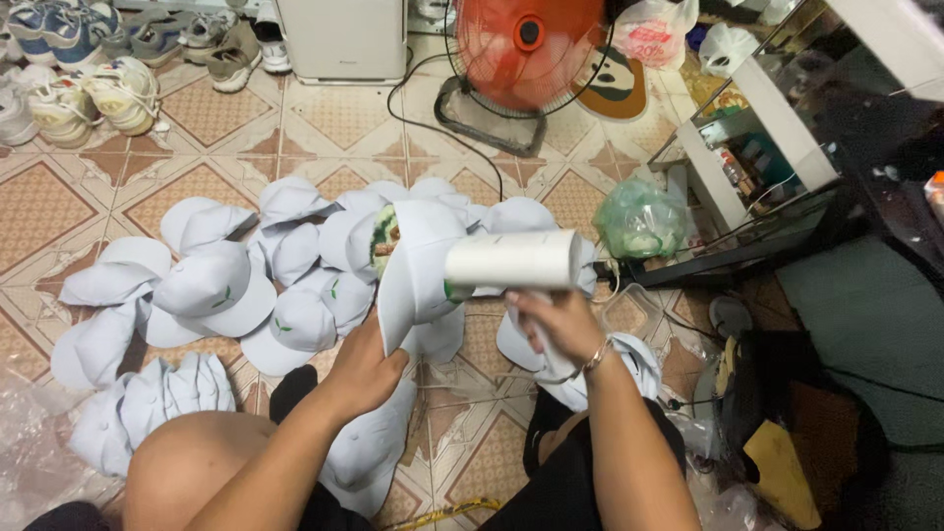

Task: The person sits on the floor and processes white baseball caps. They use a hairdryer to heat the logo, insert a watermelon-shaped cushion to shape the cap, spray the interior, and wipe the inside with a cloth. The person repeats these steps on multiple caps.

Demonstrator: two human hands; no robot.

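My left hand (366, 366) grips a white cap (418, 264) by the brim, holding it up with its crown tilted away from me. My right hand (553, 323) holds the handle of a white lint roller (513, 260), whose cylinder lies horizontally against the right side of the cap. A small green mark shows on the cap near the roller. On the tiled floor (197, 108) behind and to the left, several more white caps (211, 285) lie in a loose pile. A stack of nested caps (162, 393) rests near my left knee.
An orange floor fan (521, 44) with a black cable stands at the back. Several sneakers (93, 93) sit at the far left. A green plastic bag (641, 218) lies by a white shelf unit (757, 128) on the right. A white appliance (339, 39) stands behind.
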